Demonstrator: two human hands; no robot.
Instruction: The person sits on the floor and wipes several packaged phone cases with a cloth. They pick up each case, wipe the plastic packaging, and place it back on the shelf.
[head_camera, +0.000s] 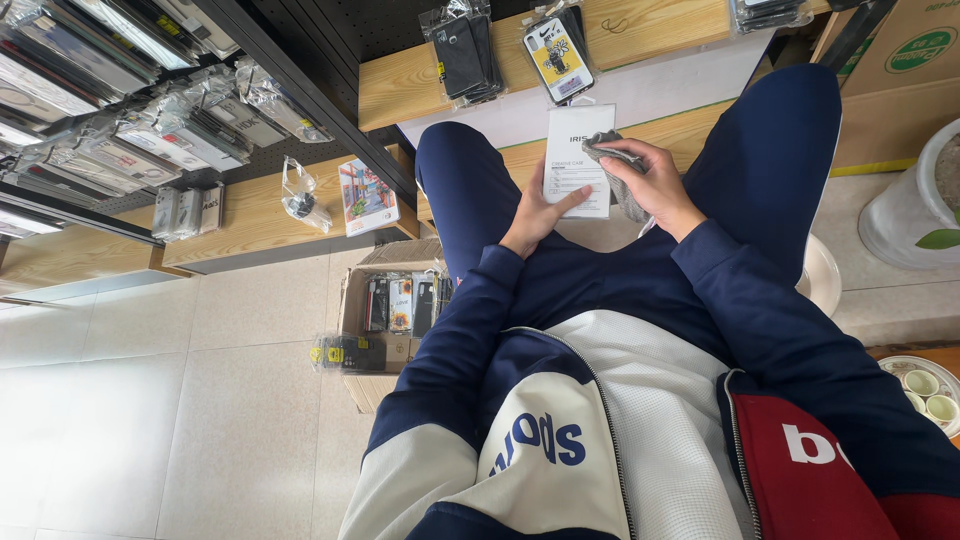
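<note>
A: What have I got in hand here?

B: One flat white packet (578, 160), printed on its face, lying across my lap between the knees. My left hand (535, 215) lies flat along its lower left edge, fingers spread open, pinning it rather than grasping. I judge that keeps it from sliding off the trousers.

A: And the right?

B: My right hand (655, 180) has its grip closed on one grey cloth (612, 160), bunched under the fingers and pressed to the packet's right edge, as for wiping.

A: What lies around?

B: Ahead, on the wooden shelf (400, 85), two hanging bundles of phone cases: a dark bundle (465, 55) and a yellow-fronted one (560, 55). On the floor to my left, one open cardboard box (352, 300) with more cases standing upright in a row; I cannot count them surely. One colourful flat pack (367, 195) rests on the lower shelf, a clear bag (298, 195) just beside it. Racks of packaged cases fill the upper left, too many to count.
</note>
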